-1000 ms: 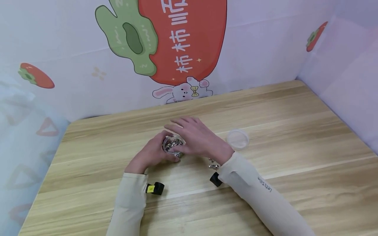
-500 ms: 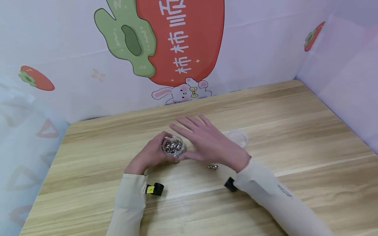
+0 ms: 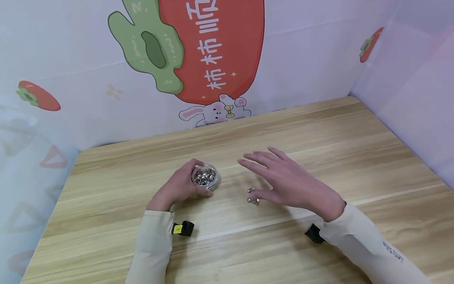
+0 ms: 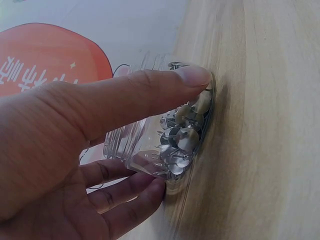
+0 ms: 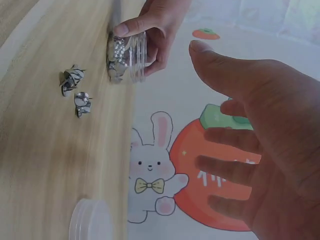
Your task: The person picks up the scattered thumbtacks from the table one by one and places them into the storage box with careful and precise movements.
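My left hand [image 3: 180, 184] grips a clear open jar [image 4: 145, 145] standing on the table, thumb on one side and fingers round the other. Silvery thumbtacks [image 4: 182, 137] fill the jar's lower part. To the right, my right hand [image 3: 289, 181] hovers above the table with fingers spread and nothing held; its palm [image 5: 285, 165] shows bare in the right wrist view. Two small clusters of loose thumbtacks [image 5: 72, 79] lie on the wood beside the jar, just by the right thumb in the head view.
A clear round lid [image 5: 90, 220] lies on the wooden table [image 3: 227, 244]; the right hand hides it in the head view. Behind the table rises a wall covering [image 3: 301, 59] printed with red fruit and a rabbit.
My right hand has drawn away from the jar's mouth to the right, its fingers spreading. The left hand keeps its hold on the jar. The loose thumbtacks have come into fuller view.
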A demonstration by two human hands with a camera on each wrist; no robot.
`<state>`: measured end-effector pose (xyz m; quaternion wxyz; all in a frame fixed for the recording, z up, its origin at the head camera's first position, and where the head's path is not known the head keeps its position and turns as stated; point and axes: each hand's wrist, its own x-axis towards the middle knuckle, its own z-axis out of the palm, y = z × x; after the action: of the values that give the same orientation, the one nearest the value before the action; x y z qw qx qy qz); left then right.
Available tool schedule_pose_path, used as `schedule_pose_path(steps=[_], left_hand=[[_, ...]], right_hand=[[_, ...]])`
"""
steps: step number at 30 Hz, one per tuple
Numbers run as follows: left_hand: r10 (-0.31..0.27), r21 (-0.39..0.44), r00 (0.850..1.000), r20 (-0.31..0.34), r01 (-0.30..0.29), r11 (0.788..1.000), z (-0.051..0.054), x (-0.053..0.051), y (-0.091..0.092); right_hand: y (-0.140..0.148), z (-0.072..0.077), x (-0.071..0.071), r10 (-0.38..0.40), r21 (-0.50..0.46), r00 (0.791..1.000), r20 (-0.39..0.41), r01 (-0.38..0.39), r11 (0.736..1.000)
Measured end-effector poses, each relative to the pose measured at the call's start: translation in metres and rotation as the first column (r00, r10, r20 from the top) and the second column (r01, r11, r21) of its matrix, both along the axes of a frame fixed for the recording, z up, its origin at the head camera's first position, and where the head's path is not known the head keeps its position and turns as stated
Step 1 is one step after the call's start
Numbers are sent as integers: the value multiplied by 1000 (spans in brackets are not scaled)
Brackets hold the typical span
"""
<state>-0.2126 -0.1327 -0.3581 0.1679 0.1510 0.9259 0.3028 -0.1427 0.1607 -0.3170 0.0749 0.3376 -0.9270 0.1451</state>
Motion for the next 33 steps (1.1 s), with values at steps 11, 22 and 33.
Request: schedule_pose_path(steps=[11,22,33], left_hand=[[-9,1,1000,-4,9,1000,2,-2,2],[-10,-5,1000,-10,10,1000,1,-2,1],[-3,0,1000,-1,3,1000,0,-2,-1]], right_hand=[[-4,-22,-4,61,76,990,129,-71,995],[-7,-40,-8,82,77,985,150,-95,993],[-9,-27,-4,32,111,991,131,-46,993]])
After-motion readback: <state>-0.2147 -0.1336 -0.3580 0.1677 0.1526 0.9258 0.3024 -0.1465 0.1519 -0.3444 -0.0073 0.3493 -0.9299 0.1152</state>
